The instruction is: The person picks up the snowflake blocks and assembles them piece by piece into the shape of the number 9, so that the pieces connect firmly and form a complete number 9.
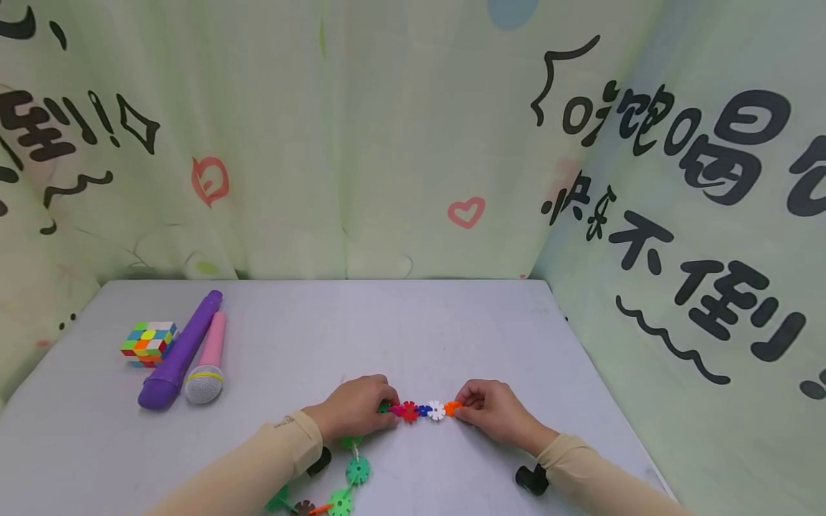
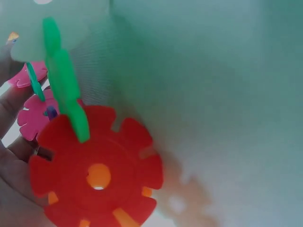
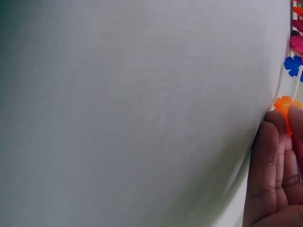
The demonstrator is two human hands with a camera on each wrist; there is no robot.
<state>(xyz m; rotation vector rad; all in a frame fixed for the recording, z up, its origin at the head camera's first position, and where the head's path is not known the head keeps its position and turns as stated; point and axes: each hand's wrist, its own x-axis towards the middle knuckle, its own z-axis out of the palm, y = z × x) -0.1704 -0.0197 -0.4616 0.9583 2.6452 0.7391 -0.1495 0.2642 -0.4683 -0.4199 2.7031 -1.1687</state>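
A chain of notched plastic snowflake discs runs between my hands in the head view. My left hand (image 1: 361,408) grips the chain near a red disc (image 1: 409,411). My right hand (image 1: 500,412) pinches the orange disc (image 1: 453,408) at the other end, beside a white disc (image 1: 436,410). More discs, including a green disc (image 1: 358,471), trail from under the left hand toward the near edge. Up close in the left wrist view hang a large red disc (image 2: 128,184) and an edge-on green disc (image 2: 64,75). A blue disc (image 3: 292,65) shows in the right wrist view.
On the left of the white table (image 1: 387,322) lie a colourful puzzle cube (image 1: 149,343), a purple microphone-shaped object (image 1: 181,351) and a pink microphone (image 1: 209,358). A printed curtain (image 1: 387,143) hangs behind the table and on its right side.
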